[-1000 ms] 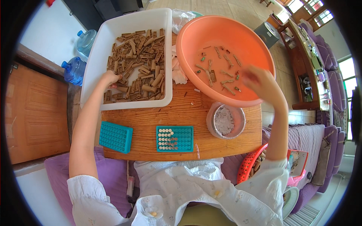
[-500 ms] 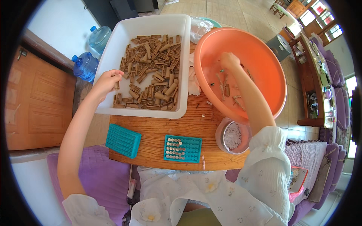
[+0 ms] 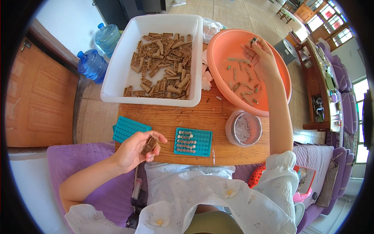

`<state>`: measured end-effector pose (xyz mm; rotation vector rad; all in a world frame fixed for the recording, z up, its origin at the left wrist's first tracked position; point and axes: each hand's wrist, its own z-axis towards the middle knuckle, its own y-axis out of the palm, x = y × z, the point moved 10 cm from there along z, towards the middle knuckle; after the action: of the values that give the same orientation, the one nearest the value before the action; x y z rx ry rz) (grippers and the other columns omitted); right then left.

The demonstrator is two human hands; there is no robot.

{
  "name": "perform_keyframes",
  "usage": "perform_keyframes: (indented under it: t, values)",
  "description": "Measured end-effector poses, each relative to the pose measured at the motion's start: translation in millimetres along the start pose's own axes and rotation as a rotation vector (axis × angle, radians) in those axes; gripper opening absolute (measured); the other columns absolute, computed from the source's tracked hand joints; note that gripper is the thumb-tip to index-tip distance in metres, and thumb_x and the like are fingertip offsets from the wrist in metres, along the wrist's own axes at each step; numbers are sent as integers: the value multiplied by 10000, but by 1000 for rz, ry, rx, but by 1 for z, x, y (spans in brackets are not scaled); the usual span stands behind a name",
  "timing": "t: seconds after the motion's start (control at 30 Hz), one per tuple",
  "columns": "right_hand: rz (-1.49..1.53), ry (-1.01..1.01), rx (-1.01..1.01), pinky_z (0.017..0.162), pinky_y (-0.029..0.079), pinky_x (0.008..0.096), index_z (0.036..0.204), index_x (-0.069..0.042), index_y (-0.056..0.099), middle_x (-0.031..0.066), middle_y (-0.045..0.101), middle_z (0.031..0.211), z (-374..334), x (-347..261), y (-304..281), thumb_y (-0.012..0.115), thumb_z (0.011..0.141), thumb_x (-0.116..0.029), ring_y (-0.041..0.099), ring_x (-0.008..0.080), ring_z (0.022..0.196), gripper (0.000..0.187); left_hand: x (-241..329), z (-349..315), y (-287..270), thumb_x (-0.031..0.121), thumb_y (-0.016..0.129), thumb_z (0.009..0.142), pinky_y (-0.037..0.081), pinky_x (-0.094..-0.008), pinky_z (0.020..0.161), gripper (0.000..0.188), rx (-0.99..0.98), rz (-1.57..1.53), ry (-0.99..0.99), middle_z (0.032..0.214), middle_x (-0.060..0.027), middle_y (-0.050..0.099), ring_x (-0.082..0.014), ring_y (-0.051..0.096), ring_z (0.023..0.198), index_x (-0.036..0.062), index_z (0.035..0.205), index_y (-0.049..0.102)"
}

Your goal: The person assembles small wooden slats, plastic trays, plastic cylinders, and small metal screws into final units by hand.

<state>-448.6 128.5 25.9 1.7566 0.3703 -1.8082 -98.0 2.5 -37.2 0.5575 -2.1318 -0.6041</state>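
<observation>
My left hand [image 3: 134, 153], over the table's near edge, grips a hollow brown plastic casing [image 3: 150, 144] between thumb and fingers. Beside it lies a teal tray [image 3: 130, 128] with rows of small recesses. A second teal tray [image 3: 201, 144] to the right has small round silver discs [image 3: 186, 143] in its left recesses. Above the far right of the orange basin [image 3: 222, 84], my right hand [image 3: 261, 56] pinches a small dark part [image 3: 253, 40] with metal on it; its exact kind is unclear. Several wire bundles [image 3: 249, 73] and small green parts lie in the basin.
A white plastic bin [image 3: 152, 100] heaped with brown casings [image 3: 163, 62] stands at the far left of the wooden table [image 3: 163, 119]. A clear tub [image 3: 237, 128] of white bits sits below the basin. Two blue water jugs [image 3: 92, 66] stand beyond the bin.
My left hand has come from the white bin back to the near table edge with a brown casing. My right hand has risen from the basin's bottom with a small dark part.
</observation>
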Motion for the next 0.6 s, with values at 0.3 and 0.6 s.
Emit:
perform_keyframes:
  t: [0.3,0.6]
  values:
    - [252,151,36,503,363,171,861,-52,453,27,519,721,-160,22,121,467,827,-43,478,55,570,38,11,-13,8,107,433,875,382,-281,863,216,65,139,228,1091,-68,514,-140,458,1069,70,1088,431]
    - [-152,-193,235,461,372,152,808,10,554,30,584,700,-246,11,198,583,722,75,502,27,552,112,33,-37,33,28,584,789,448,-246,833,305,18,384,498,1060,-61,498,-116,504,984,14,1063,449]
